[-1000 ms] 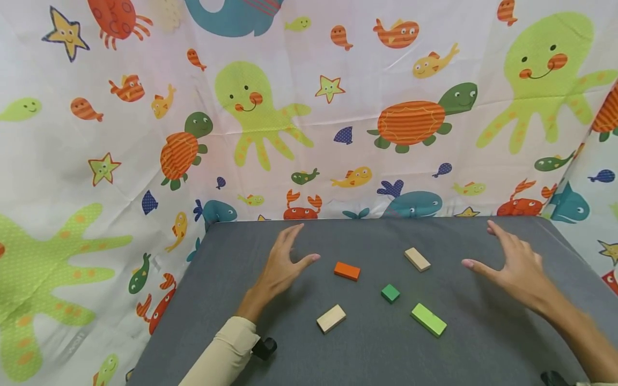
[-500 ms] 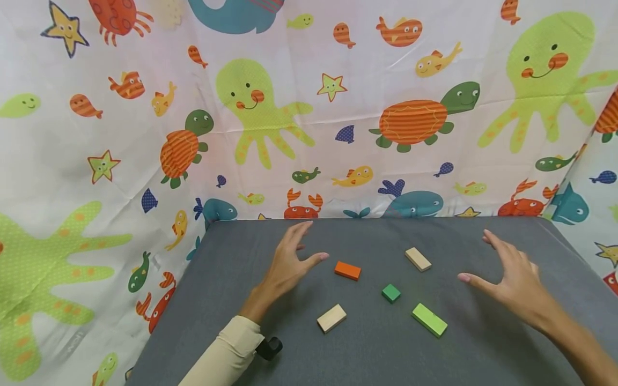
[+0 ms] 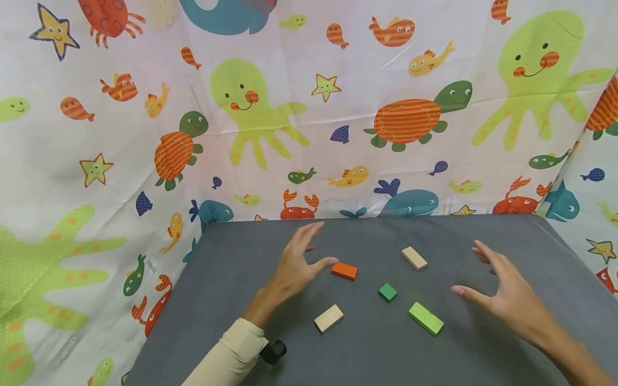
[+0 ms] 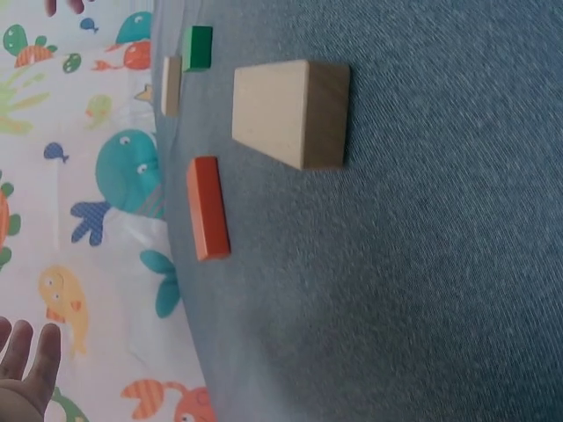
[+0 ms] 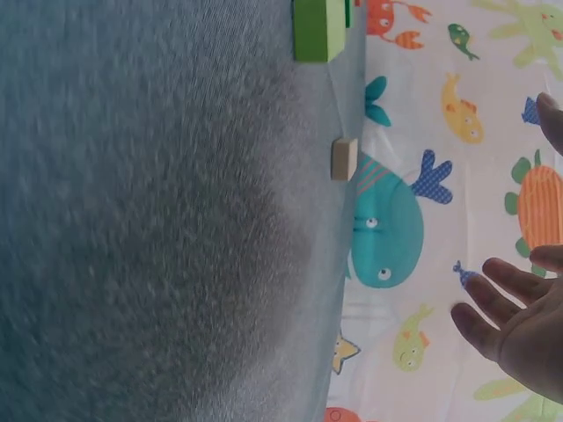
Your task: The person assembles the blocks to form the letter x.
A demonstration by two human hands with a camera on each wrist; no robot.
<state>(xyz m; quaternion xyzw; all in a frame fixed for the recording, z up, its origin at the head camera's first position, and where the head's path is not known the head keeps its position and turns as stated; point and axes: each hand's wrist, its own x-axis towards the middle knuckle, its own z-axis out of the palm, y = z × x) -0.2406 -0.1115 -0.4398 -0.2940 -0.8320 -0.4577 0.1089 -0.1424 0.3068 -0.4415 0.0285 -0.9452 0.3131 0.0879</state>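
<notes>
Grey fabric covers the desk, which fills the lower half of the head view; behind it, across the upper frame and down both sides, hangs a white sheet printed with octopuses, turtles, whales and fish. Next in size come the arms. The left hand, in a cream sleeve, sits left of centre with fingers spread and relaxed; its thumb tip is at, or just short of, the left end of the orange block, and its grip has hold of nothing. The right hand, lower right, hovers above the cloth with an equally loose, open grip, empty, nearest the long lime-green block.

Five blocks lie flat and apart in the middle of the desk: the lime-green one, a pale wooden block low in the centre, another pale wooden block towards the upper right, the orange one, and the small dark green cube between them all.

As far as I can judge, the work has hardly started: no block is lifted, stacked or joined to another, so all the handling is left to do.
</notes>
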